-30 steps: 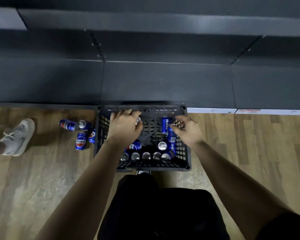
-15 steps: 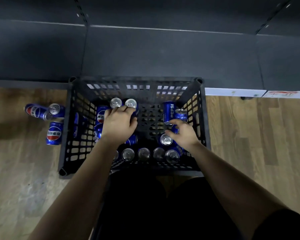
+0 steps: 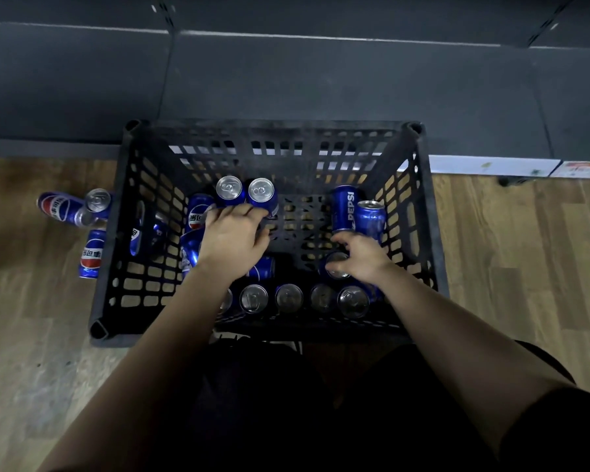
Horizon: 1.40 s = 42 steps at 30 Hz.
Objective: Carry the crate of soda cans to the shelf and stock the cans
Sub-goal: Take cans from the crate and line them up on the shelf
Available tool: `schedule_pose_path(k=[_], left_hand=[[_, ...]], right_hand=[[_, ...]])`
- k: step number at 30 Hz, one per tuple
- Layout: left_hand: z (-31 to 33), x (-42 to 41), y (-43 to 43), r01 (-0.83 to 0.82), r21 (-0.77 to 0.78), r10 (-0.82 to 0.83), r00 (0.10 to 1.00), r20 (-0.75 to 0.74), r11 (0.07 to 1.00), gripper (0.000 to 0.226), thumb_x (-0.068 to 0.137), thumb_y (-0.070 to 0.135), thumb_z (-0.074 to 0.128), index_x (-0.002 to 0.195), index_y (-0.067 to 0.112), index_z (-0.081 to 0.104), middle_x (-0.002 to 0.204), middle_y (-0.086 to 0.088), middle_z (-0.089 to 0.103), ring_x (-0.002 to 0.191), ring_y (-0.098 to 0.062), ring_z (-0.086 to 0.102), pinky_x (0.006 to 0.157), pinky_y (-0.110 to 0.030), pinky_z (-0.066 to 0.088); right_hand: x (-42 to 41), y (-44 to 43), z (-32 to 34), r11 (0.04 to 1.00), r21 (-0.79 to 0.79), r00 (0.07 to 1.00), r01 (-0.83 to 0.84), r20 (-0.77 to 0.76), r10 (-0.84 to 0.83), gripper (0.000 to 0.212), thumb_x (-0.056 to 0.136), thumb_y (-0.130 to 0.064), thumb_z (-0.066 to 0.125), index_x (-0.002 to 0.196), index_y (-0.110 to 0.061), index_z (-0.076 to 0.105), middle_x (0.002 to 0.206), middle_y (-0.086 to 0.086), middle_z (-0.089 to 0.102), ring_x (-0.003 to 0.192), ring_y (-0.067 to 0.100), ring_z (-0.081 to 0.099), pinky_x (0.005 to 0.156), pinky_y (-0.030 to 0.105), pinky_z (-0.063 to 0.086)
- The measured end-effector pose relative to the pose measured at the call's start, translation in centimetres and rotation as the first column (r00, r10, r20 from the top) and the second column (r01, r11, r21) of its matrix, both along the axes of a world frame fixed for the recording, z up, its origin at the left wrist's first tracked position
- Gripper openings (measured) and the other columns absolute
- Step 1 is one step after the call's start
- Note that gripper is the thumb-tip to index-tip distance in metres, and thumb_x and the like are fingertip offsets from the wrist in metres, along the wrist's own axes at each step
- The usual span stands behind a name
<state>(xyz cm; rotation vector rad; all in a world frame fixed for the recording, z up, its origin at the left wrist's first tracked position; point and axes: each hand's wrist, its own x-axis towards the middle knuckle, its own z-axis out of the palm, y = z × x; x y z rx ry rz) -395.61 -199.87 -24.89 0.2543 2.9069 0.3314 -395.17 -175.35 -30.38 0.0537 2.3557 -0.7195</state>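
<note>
black crate: left hand rests straight-fingered on 2 upright cans, right hand clutches another can.

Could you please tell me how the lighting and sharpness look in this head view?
Head view: dim overall; the black lattice plastic crate is shadowed inside, and the lower foreground falls nearly black; silver tops of the blue soda cans catch faint glints; the dark grey shelf shows little detail.
</note>
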Motion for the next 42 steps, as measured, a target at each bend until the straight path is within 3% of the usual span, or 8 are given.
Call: schedule_pose_path(k=[8, 19, 24, 30, 38, 42], left_hand=[[-2.6, 1.1, 0.9, 0.024, 0.016, -0.024, 1.000, 0.005, 1.000, 0.037, 0.092, 0.030, 0.051, 0.128, 0.019, 0.057, 0.126, -0.004, 0.058, 0.116, -0.029, 0.051, 0.104, -0.044, 0.026], [-2.8, 1.4, 0.9, 0.000, 0.017, 0.000, 1.000, 0.002, 1.000, 0.038, 0.092, 0.026, 0.052, 0.129, 0.018, 0.056, 0.127, -0.003, 0.057, 0.115, -0.029, 0.051, 0.105, -0.046, 0.026], [-2.9, 1.5, 0.7, -0.014, 0.005, 0.014, 1.000, 0.026, 1.000, 0.039, 0.093, 0.027, 0.051, 0.131, 0.018, 0.054, 0.129, -0.003, 0.056, 0.118, -0.029, 0.050, 0.105, -0.047, 0.025], [-3.2, 1.4, 0.8, -0.026, 0.031, 0.025, 0.999, 0.037, 0.999, 0.037, 0.093, 0.028, 0.051, 0.129, 0.019, 0.056, 0.128, -0.002, 0.057, 0.115, -0.028, 0.053, 0.103, -0.045, 0.026], [-3.1, 1.4, 1.1, -0.030, 0.050, 0.027, 0.998, 0.065, 0.998, 0.038, 0.094, 0.028, 0.049, 0.131, 0.020, 0.054, 0.130, -0.002, 0.055, 0.117, -0.027, 0.051, 0.104, -0.043, 0.025], [-2.9, 1.4, 0.8, -0.030, 0.040, 0.027, 0.998, 0.054, 0.999, 0.037, 0.093, 0.028, 0.051, 0.129, 0.020, 0.056, 0.128, -0.002, 0.056, 0.115, -0.027, 0.052, 0.105, -0.043, 0.024]], right_hand=[[0.1, 0.0, -2.1, 0.993, 0.048, 0.992, -0.105, 0.075, 0.102, 0.082, 0.071, -0.022, 0.087, 0.142, -0.021, 0.047, 0.140, 0.005, 0.052, 0.126, 0.023, 0.050, 0.091, 0.023, 0.039], [0.0, 0.9, -3.5, 0.998, -0.065, 0.982, 0.014, 0.191, -0.002, 0.087, 0.068, -0.016, 0.088, 0.141, -0.032, 0.045, 0.146, 0.001, 0.045, 0.130, 0.022, 0.046, 0.095, 0.029, 0.042], [0.0, 0.6, -4.0, 0.991, -0.130, 0.992, 0.037, 0.128, -0.021, 0.068, 0.074, -0.022, 0.084, 0.130, -0.032, 0.048, 0.126, 0.000, 0.055, 0.111, 0.019, 0.054, 0.088, 0.030, 0.045], [0.0, 0.0, -4.3, 0.969, -0.235, 0.994, 0.075, 0.096, -0.053, 0.049, 0.080, -0.023, 0.078, 0.119, -0.040, 0.054, 0.118, 0.000, 0.057, 0.101, 0.018, 0.060, 0.071, 0.025, 0.046], [0.0, 0.3, -4.2, 0.979, -0.194, 0.998, 0.058, 0.039, -0.051, 0.063, 0.068, -0.015, 0.087, 0.121, -0.028, 0.056, 0.114, -0.001, 0.060, 0.106, 0.017, 0.058, 0.085, 0.027, 0.047], [-0.6, 0.3, -3.4, 0.969, -0.199, 0.988, 0.148, -0.010, -0.153, 0.073, 0.064, -0.023, 0.091, 0.126, -0.022, 0.051, 0.112, -0.001, 0.059, 0.102, 0.015, 0.057, 0.085, 0.027, 0.049]])
